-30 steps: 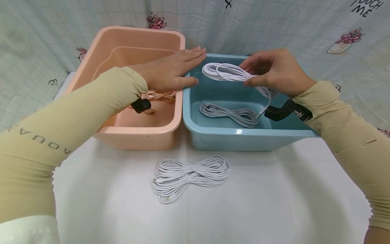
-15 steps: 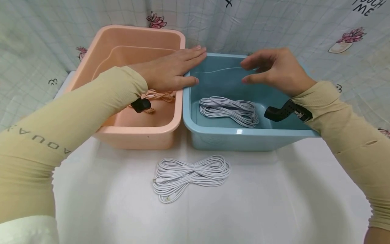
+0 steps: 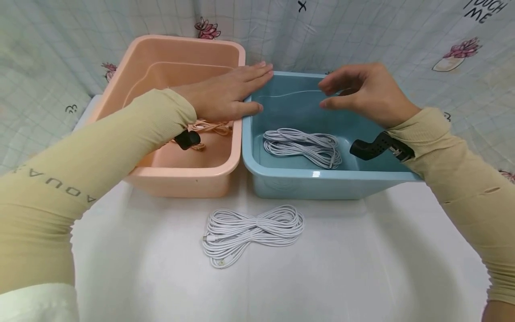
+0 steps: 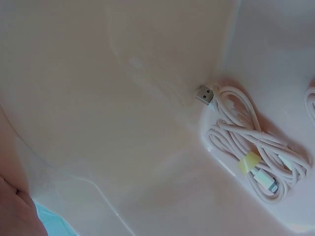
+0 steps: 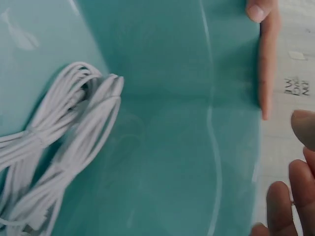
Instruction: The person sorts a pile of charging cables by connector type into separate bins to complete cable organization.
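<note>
My left hand rests with straight fingers over the touching rims of the orange bin and the blue bin. Over the back right of the blue bin, my right hand hovers with fingers loosely bent and nothing between them. Below it, coiled white cables lie piled on the blue bin's floor; the right wrist view shows these bundled cables too. An orange-looking cable lies in the orange bin, partly hidden by my left arm. The left wrist view shows that coiled USB cable with a yellow tie.
Another coiled white cable lies on the white table in front of the bins. A patterned curtain hangs right behind the bins. Black wrist straps sit on both forearms.
A second ago my right hand held a white cable coil above the blue bin. It has let go, and the coil dropped onto the other one inside. My left hand has stayed put.
</note>
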Action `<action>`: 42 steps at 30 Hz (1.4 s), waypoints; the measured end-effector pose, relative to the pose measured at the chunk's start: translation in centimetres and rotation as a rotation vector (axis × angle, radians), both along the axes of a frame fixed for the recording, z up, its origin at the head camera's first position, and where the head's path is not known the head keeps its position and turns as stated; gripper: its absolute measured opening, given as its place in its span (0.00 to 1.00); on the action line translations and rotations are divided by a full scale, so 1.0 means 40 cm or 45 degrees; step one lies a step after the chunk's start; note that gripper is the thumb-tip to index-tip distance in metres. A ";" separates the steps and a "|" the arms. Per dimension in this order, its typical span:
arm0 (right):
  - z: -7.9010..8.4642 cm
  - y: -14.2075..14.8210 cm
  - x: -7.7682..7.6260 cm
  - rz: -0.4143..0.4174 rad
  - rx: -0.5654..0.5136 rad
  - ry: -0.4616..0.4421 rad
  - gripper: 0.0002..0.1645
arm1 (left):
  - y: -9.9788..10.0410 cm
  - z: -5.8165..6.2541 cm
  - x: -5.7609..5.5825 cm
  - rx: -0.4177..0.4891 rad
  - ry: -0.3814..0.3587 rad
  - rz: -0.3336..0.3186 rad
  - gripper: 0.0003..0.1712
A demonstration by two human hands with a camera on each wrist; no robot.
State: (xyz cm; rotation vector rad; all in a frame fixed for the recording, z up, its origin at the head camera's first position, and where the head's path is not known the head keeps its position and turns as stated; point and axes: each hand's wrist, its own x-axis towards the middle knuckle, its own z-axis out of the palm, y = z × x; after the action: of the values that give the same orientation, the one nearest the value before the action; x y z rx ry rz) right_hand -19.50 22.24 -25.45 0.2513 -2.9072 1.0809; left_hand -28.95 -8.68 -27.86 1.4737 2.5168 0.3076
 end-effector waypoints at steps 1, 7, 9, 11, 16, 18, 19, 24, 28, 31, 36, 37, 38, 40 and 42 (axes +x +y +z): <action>0.003 0.000 0.002 0.003 0.003 0.004 0.23 | 0.000 0.000 0.001 0.002 0.001 0.001 0.46; 0.023 -0.010 0.018 0.015 0.025 0.024 0.22 | 0.001 0.000 0.006 0.019 0.016 -0.004 0.46; 0.031 -0.017 0.025 0.024 0.020 0.032 0.22 | 0.001 0.001 0.008 0.018 0.017 -0.006 0.46; 0.040 -0.024 0.032 0.037 0.007 0.046 0.22 | 0.001 0.002 0.008 0.018 0.019 -0.008 0.46; 0.062 -0.043 0.057 0.084 -0.069 0.081 0.19 | 0.002 0.002 0.007 0.011 0.021 -0.015 0.46; 0.070 -0.053 0.068 0.105 -0.101 0.090 0.18 | 0.002 0.001 0.006 0.011 0.020 -0.015 0.46; 0.073 -0.058 0.074 0.115 -0.115 0.094 0.18 | 0.002 0.000 0.005 0.010 0.018 -0.014 0.46; 0.086 -0.082 0.097 0.184 -0.154 0.117 0.16 | 0.001 0.000 0.005 0.015 0.006 -0.007 0.46; 0.089 -0.098 0.115 0.288 -0.162 0.152 0.16 | 0.001 0.001 0.006 0.025 -0.002 -0.006 0.46; 0.088 -0.109 0.125 0.371 -0.183 0.175 0.16 | 0.001 0.000 0.005 0.026 -0.003 -0.007 0.46; 0.083 -0.124 0.145 0.481 -0.283 0.164 0.16 | 0.003 -0.001 0.003 0.019 0.001 -0.006 0.46; 0.082 -0.128 0.150 0.495 -0.299 0.156 0.16 | 0.003 -0.001 0.002 0.019 0.001 -0.006 0.46; 0.081 -0.131 0.154 0.500 -0.316 0.142 0.16 | 0.003 -0.001 0.002 0.019 0.002 -0.007 0.46; 0.078 -0.138 0.163 0.510 -0.335 0.125 0.16 | 0.002 -0.001 0.001 0.020 0.002 -0.011 0.46; 0.074 -0.146 0.172 0.528 -0.346 0.121 0.16 | 0.000 -0.001 0.000 0.024 0.000 -0.015 0.46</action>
State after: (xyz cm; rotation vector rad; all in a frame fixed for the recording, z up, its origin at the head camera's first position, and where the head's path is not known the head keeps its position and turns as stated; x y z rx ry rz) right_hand -12.63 16.41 -22.48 0.8938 -2.6440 1.4508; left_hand -28.96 -8.66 -27.88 1.4950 2.5109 0.3308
